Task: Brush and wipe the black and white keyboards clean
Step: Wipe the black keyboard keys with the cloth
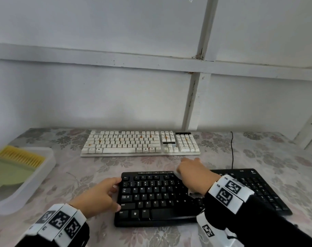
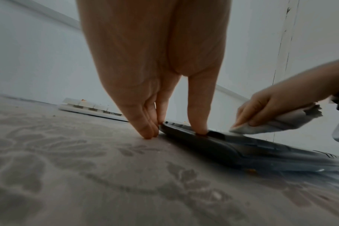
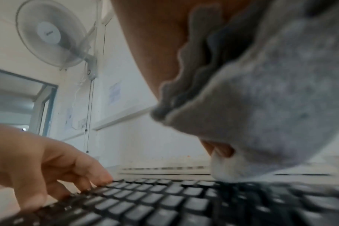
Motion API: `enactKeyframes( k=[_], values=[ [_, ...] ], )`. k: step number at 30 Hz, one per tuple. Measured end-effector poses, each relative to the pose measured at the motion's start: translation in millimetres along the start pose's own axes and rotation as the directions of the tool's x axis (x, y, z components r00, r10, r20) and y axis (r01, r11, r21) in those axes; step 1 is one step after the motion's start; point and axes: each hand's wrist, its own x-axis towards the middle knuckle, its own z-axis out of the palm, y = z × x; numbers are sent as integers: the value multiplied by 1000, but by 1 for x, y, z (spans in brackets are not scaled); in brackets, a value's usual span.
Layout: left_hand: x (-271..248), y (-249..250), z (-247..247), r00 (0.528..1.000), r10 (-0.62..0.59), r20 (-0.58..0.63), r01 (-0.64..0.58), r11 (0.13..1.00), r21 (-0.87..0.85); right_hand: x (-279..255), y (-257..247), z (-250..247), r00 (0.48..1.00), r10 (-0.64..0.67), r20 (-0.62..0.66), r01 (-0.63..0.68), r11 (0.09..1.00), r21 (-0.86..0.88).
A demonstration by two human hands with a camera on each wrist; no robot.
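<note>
The black keyboard point(image 1: 157, 198) lies near the front edge of the floral tablecloth. My left hand point(image 1: 116, 193) braces its left end: fingertips point(image 2: 149, 135) touch the cloth beside the edge and the thumb rests on the keyboard point(image 2: 242, 146). My right hand point(image 1: 189, 168) grips a grey cloth point(image 2: 271, 123) and presses it on the upper middle keys. The right wrist view shows the cloth point(image 3: 271, 107) bunched under the palm, its tip on the keys point(image 3: 164, 198). The white keyboard point(image 1: 141, 142), with orange stains, lies further back by the wall.
A translucent tray point(image 1: 44, 168) at the left holds a yellow brush point(image 1: 21, 155) and a green dustpan point(image 1: 7, 173). A black cable point(image 1: 232, 150) runs from the black keyboard toward the wall. An orange crumb point(image 2: 251, 171) lies by the keyboard's edge.
</note>
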Motion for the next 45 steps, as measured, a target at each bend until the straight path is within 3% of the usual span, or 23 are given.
enactKeyframes(
  k=[4, 8, 12, 28, 33, 45],
  values=[
    [0, 2, 0, 1000, 8, -9, -8, 1000, -12, 27, -49, 3, 976, -220, -6, 219, 970, 102],
    [2, 2, 0, 997, 73, -14, -73, 997, -14, 35, -95, 1, 934, -354, -41, 356, 933, 58],
    [5, 0, -1, 996, 85, 0, -85, 996, -39, 29, -97, 4, 949, -312, -54, 316, 943, 101],
    [6, -3, 1, 998, 63, 5, -63, 995, -80, 3, 1, 25, 989, -99, -110, 112, 986, 123],
    [8, -9, 1, 1000, 19, 5, -19, 997, -69, 6, 42, 29, 995, 56, -84, -47, 993, 113],
    [17, -19, 2, 1000, 29, -8, -30, 991, -133, -12, 80, 46, 988, 83, -128, -66, 989, 129]
  ],
)
